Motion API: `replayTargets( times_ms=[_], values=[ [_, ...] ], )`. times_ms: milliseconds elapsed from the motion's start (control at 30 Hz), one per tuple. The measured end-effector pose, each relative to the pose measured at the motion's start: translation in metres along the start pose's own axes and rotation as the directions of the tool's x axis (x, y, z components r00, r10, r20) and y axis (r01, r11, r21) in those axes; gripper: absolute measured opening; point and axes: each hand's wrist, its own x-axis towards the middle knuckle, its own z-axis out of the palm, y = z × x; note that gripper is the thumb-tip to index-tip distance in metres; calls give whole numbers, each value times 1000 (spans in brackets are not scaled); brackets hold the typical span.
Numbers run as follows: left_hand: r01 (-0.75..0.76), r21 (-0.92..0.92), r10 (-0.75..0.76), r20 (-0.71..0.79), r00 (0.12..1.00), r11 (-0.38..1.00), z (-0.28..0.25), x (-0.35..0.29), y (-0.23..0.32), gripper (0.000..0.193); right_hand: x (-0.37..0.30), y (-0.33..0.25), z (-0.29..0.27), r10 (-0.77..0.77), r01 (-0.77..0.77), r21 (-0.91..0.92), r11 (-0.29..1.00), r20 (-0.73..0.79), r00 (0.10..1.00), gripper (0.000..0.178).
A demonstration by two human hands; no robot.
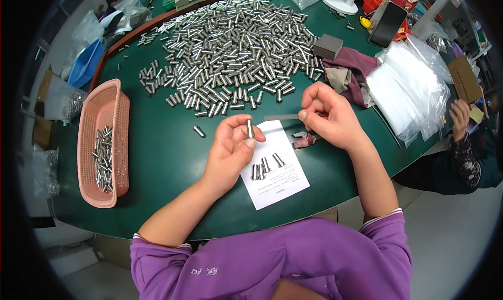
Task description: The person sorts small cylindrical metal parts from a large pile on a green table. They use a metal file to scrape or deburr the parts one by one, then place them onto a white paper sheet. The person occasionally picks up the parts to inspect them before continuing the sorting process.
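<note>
Head view: L hand [226, 154] grip clamped on pin [250, 128]; R hand [334, 117] pinched on strip [280, 117], R end hidden.

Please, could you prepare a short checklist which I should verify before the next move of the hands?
1. Left hand holds a shiny silver metal cylinder: ok.
2. Right hand holds a thin, flat grey strip: ok.
3. Strip apart from held cylinder: ok, a gap shows.
4. White printed paper sheet free of loose parts: not ok, several silver cylinders lie on it.
5. Held cylinder free of fine marks: cannot tell, too small.
</note>
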Motion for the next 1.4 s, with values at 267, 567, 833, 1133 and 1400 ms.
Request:
replayTargets(
  times_ms=[267,567,833,1133,1400],
  values=[
    [129,-36,-126,77,989,991,-1,-3,6,35,-2,-10,9,88,-92,92,991,53,995,18],
    [60,66,-65,72,995,996,4,-3,4,34,-1,-16,36,-137,151,-226,962,76,988,18],
    [-12,74,6,89,996,997,11,-5,7,32,-2,-10,27,-101,110,-143,984,72,992,18],
    [54,665,40,-124,991,745,-7,-36,47,32,1,5,-5,-176,143,-640,755,13,984,13],
    [-56,953,35,48,998,298,8,-58,38,33,-9,-13,6,-359,403,-659,635,210,909,18]
  ],
)
